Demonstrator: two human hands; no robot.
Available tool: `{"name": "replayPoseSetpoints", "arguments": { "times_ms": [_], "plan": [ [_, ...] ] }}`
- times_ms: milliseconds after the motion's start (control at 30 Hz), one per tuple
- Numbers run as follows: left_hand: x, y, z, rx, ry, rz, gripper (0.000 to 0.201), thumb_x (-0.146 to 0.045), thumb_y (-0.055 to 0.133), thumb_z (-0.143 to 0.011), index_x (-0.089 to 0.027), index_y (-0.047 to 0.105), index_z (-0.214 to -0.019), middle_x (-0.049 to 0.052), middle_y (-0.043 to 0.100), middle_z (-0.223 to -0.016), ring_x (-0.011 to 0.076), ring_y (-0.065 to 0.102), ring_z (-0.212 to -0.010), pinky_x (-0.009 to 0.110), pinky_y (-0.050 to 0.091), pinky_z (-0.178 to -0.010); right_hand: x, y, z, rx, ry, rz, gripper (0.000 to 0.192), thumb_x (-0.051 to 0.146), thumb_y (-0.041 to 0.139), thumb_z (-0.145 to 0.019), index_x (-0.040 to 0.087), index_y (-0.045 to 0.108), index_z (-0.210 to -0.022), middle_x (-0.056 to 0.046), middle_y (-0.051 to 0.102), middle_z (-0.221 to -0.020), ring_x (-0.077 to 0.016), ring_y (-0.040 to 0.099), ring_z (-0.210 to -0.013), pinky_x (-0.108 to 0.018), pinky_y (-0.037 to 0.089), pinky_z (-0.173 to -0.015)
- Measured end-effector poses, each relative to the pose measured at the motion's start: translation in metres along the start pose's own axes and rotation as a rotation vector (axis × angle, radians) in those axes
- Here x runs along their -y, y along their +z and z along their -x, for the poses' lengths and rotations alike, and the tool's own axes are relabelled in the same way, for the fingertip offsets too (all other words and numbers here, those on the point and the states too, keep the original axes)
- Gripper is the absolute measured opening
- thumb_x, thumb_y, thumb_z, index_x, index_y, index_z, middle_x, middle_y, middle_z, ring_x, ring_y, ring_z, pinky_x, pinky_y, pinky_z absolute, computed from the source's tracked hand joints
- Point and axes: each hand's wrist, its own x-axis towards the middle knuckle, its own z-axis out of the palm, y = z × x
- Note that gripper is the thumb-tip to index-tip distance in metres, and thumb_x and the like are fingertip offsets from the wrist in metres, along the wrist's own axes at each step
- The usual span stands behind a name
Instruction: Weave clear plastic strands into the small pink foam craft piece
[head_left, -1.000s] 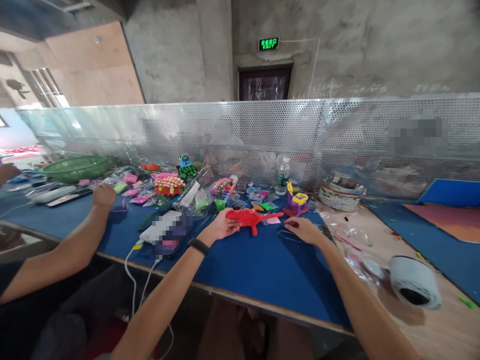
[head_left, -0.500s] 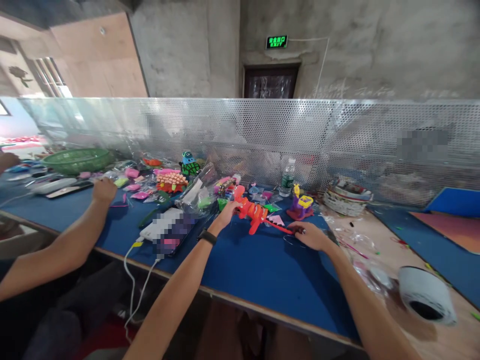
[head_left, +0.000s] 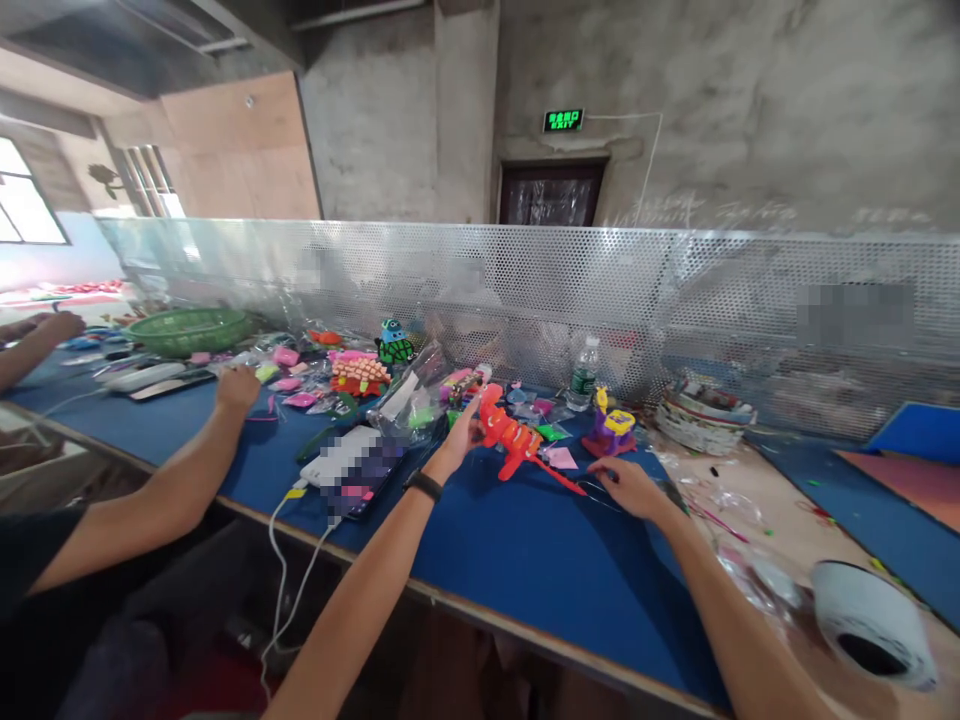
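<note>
A red-orange clay dinosaur point(head_left: 514, 432) with pale bands on its back is over the blue mat, tilted, its thin tail point(head_left: 564, 479) pointing right. My left hand point(head_left: 457, 442), with a dark band at the wrist, grips it at the head end; part of the fingers is hidden behind it. Close to the tail tip, my right hand point(head_left: 631, 486) is apart from the figure, its fingers loosely spread with nothing visible in them. A thin wire-like loop point(head_left: 604, 500) lies by those fingers. Behind the tail is a pink square point(head_left: 560, 458).
A purple-and-yellow clay figure point(head_left: 611, 425) and a water bottle point(head_left: 583, 375) stand behind. Left are a phone point(head_left: 367, 478), a cabled white power bank point(head_left: 334, 462), clay packets point(head_left: 300, 399) and a co-worker's hand point(head_left: 238, 388). A white bowl-like container point(head_left: 874, 625) is at right.
My right hand has let go of the dinosaur's tail and moved slightly away from it. The left hand still holds the figure. The camera view has tilted up and shifted left.
</note>
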Motion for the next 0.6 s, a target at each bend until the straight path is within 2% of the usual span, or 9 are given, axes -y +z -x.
{"name": "replayPoseSetpoints", "arguments": {
  "times_ms": [167,333,600],
  "plan": [
    [-0.005,-0.013,-0.001,-0.112,-0.068,-0.129,0.037,-0.05,0.064,-0.086,-0.016,0.059,-0.099,0.008,0.071,-0.068,0.0194,0.064,-0.057,0.027,0.049,-0.06,-0.004,-0.003,-0.001,-0.049,0.025,0.0,0.034,0.023,0.045,-0.089,0.024,0.074,-0.106,-0.006,0.076,-0.109,-0.0236,0.069,-0.099,-0.035,0.049,-0.094],
    [-0.001,-0.012,-0.002,-0.087,-0.102,-0.19,0.048,-0.055,0.061,-0.086,-0.014,0.06,-0.11,0.013,0.074,-0.077,0.0205,0.065,-0.06,0.026,0.047,-0.058,-0.011,-0.004,-0.001,-0.069,0.038,0.023,0.033,0.024,0.045,-0.09,0.023,0.074,-0.108,-0.006,0.076,-0.111,-0.0237,0.069,-0.102,-0.035,0.049,-0.094],
    [0.014,-0.003,-0.019,-0.089,-0.119,-0.133,0.054,-0.055,0.065,-0.085,-0.01,0.059,-0.114,0.015,0.071,-0.083,0.0209,0.066,-0.069,0.029,0.052,-0.069,-0.023,-0.006,0.001,-0.089,0.108,0.113,0.026,0.024,0.054,-0.085,0.027,0.076,-0.098,-0.005,0.077,-0.105,-0.0248,0.07,-0.097,-0.035,0.05,-0.091]
  ]
}}
